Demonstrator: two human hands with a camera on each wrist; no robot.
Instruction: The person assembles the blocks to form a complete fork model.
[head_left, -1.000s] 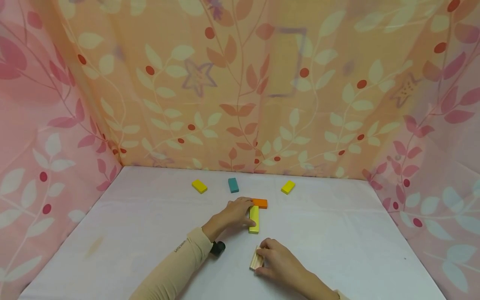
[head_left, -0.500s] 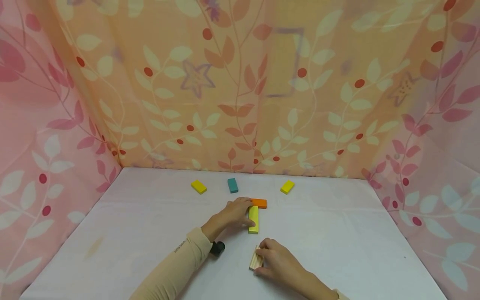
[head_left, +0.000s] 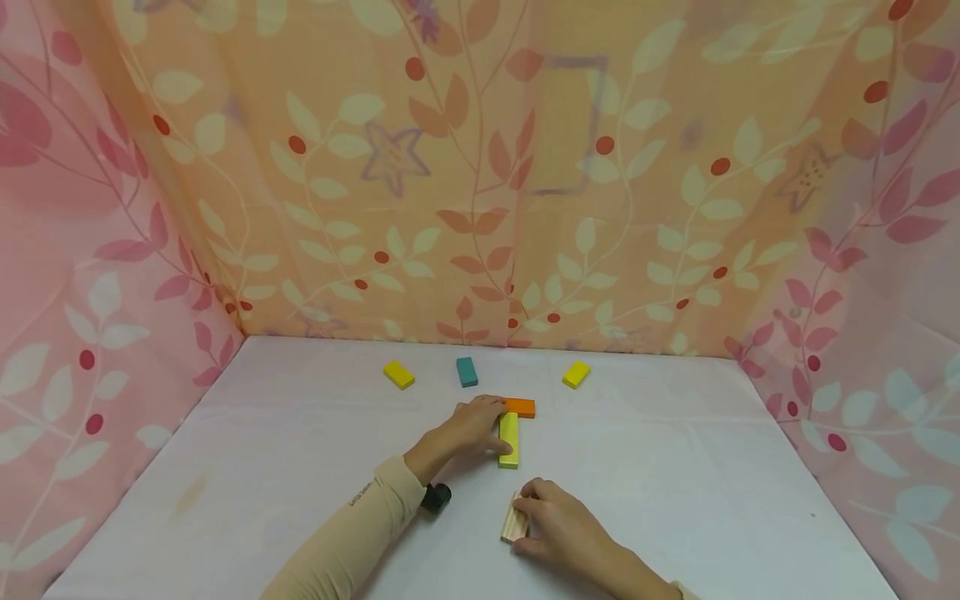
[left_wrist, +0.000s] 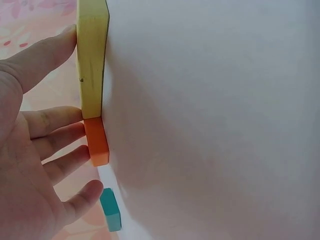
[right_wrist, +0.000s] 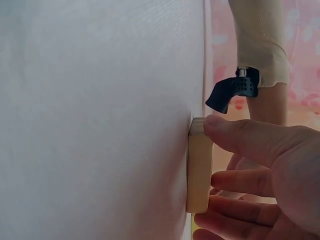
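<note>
Mid-table in the head view, a long yellow block (head_left: 508, 440) meets an orange block (head_left: 520, 407) at its far end, forming a T-like shape. My left hand (head_left: 470, 429) reaches over from the left. Its thumb touches the yellow block near its close end, and several fairly straight fingertips touch the orange block (left_wrist: 97, 142). Closer to me, my right hand (head_left: 562, 525) holds a pale wooden block (head_left: 515, 521) lengthwise, thumb at the near end and fingers toward the far end. The right wrist view shows this wooden block (right_wrist: 200, 170) lying against the white cloth.
Toward the back lie a yellow block (head_left: 399, 374), a teal block (head_left: 467, 372) and another yellow block (head_left: 576, 374). A black wrist camera (head_left: 437, 497) sits under the left sleeve. Floral curtains (head_left: 480, 208) enclose the white table (head_left: 675, 467) at the back and sides.
</note>
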